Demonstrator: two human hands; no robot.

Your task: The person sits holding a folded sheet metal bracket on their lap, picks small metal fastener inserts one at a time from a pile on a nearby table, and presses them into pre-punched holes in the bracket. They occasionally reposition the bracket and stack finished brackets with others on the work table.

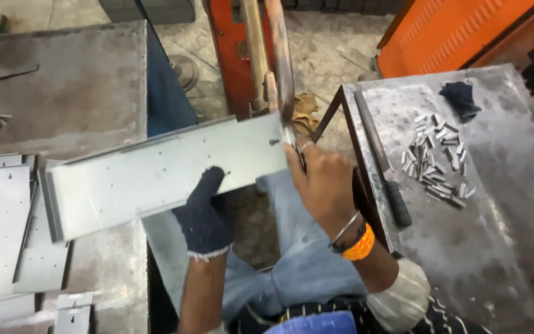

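My left hand, in a dark blue knit glove, grips the lower edge of a long grey sheet-metal panel with small holes and folded edges. The panel lies tilted across my lap, its left end over the left table. My bare right hand, with an orange band and metal bangle on the wrist, is at the panel's right end, fingers closed on a small metal piece there. That end sits under the rusty arms of an orange-red machine.
A stack of similar grey panels lies on the left steel table. On the right steel table are a heap of several small metal clips, a long black-handled tool and a dark cloth. An orange cabinet stands behind.
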